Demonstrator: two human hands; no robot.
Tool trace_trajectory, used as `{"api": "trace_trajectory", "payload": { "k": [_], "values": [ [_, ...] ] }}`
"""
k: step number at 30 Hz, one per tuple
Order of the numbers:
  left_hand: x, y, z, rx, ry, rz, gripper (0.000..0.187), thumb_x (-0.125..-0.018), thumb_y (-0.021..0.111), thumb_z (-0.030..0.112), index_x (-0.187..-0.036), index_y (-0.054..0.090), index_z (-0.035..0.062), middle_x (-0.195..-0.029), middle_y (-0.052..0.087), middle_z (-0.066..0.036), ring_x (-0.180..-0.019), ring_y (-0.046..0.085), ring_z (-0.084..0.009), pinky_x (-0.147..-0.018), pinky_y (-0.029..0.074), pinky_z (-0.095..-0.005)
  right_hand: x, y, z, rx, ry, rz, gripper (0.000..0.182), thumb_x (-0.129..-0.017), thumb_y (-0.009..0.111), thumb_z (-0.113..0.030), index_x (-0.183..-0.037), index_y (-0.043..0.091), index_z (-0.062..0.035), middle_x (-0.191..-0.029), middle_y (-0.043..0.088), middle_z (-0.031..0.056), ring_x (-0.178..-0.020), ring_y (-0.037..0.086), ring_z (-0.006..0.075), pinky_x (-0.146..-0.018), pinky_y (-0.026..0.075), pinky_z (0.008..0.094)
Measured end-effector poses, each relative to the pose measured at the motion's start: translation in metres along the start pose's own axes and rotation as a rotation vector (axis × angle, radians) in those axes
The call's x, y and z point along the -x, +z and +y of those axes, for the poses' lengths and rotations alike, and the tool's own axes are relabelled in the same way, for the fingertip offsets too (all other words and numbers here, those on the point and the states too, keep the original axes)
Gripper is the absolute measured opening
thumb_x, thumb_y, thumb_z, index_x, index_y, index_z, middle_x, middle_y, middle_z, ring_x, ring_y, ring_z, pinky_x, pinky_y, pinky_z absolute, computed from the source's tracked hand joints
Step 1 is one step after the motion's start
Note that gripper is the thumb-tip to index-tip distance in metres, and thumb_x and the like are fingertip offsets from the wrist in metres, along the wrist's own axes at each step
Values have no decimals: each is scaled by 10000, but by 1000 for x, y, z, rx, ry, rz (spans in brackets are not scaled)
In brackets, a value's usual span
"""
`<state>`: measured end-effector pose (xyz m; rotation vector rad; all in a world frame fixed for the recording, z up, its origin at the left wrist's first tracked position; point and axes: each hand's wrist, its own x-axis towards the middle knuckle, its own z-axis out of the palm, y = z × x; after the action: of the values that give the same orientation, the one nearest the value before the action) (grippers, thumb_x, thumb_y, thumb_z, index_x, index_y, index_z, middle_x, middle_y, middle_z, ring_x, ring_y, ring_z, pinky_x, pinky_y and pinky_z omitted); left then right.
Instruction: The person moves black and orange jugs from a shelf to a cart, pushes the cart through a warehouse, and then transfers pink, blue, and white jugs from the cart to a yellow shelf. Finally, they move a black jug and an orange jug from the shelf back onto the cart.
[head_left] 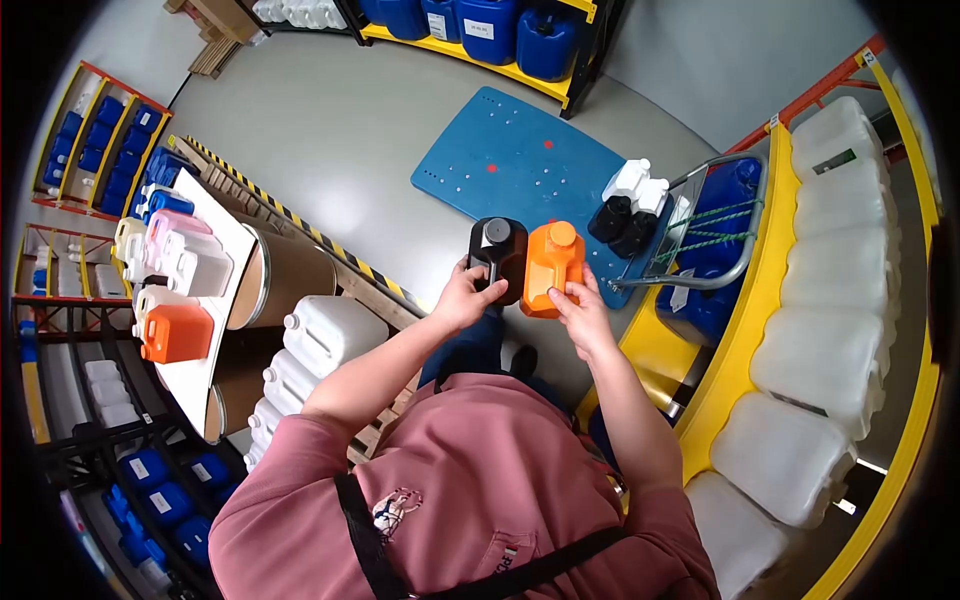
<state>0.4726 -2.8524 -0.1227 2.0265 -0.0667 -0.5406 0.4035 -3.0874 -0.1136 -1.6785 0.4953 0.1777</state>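
Note:
My left hand (466, 300) is closed around a black plastic jug (513, 252) with a grey screw cap, thumb lying across its near side. Right beside it, an orange plastic jug (553, 265) with an orange cap is in my right hand (584, 315), whose fingers wrap its right side and lower corner. Both jugs are upright, side by side in front of my body. Beyond them on the right, white jugs (632, 180) and black jugs (612, 222) are grouped on a blue platform cart (480, 140).
A metal cart handle (745, 262) rises at the right, next to a yellow-edged rack (770, 290) of translucent canisters (825, 365). On the left stand a white tabletop (228, 250) with several coloured jugs, brown drums (290, 275) and white canisters (340, 330). Blue canisters (545, 45) fill a shelf at the back.

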Motion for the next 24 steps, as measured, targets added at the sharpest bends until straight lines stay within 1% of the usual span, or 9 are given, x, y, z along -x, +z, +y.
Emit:
{"api": "trace_trajectory", "payload": {
  "k": [4,7,10,11,13,15,21,23,24],
  "values": [
    [-106,-12,-4,13,-11,-47,335,-882,772,404,-970,741,82,-1425,463,-327,-1441,357,-440,-1148,365,-439,-95,14,10,-59,44,82,204,-959,713,-167,-1089,738,-11,-1685,185,8,-1141,600,133,-751,512,307],
    [-199,-25,-6,-22,-129,-155,317,-890,777,365,-1019,741,77,-1459,470,-231,-1420,387,-335,-1121,384,-414,-173,31,16,23,-3,137,227,-928,748,-158,-1102,744,-11,-1649,257,64,-1363,475,170,-997,486,323],
    [-301,-26,-50,-155,-58,-224,250,-874,781,335,-990,756,116,-1281,647,-139,-1418,381,-381,-1171,330,-451,-257,49,24,232,158,150,243,-906,767,-156,-1100,748,-12,-1631,294,93,-1444,395,196,-1093,430,342],
    [-329,-21,-62,-112,-73,-178,225,-860,793,320,-974,758,129,-1189,699,-105,-1434,354,-399,-1194,301,-465,-287,55,33,177,198,165,254,-883,787,-161,-1075,752,1,-1627,307,102,-1427,432,222,-1085,438,358],
    [-392,-20,-88,-154,-38,-265,264,-833,807,367,-984,762,155,-1354,599,-230,-1478,291,-449,-1176,345,-458,-337,63,39,99,333,158,289,-879,789,-175,-1097,737,8,-1617,321,132,-1417,445,256,-1117,413,361],
    [-452,-20,-106,-110,-40,-303,261,-834,804,351,-996,762,152,-1351,603,-224,-1462,316,-444,-1177,343,-453,-393,69,53,0,457,182,325,-874,791,-188,-1119,722,15,-1606,335,161,-1407,458,290,-1149,389,364],
    [-580,-12,-152,-206,-98,-320,292,-825,798,340,-969,762,88,-1194,693,-171,-1392,418,-401,-1096,435,-447,-506,98,118,14,457,317,318,-901,776,-196,-1143,718,3,-1549,435,122,-1375,487,269,-1124,397,335],
    [-608,-8,-160,-285,-152,-323,282,-830,820,327,-958,755,84,-1252,647,-183,-1401,417,-353,-1090,435,-410,-544,110,140,35,447,296,325,-906,772,-194,-1158,711,1,-1552,426,123,-1381,481,273,-1128,394,338],
    [-620,-3,-174,-306,-158,-290,326,-829,820,364,-968,747,79,-1379,555,-226,-1378,452,-358,-1077,450,-416,-560,115,151,61,418,291,332,-910,768,-192,-1173,705,0,-1556,418,125,-1386,475,276,-1133,390,340]
  ]
}}
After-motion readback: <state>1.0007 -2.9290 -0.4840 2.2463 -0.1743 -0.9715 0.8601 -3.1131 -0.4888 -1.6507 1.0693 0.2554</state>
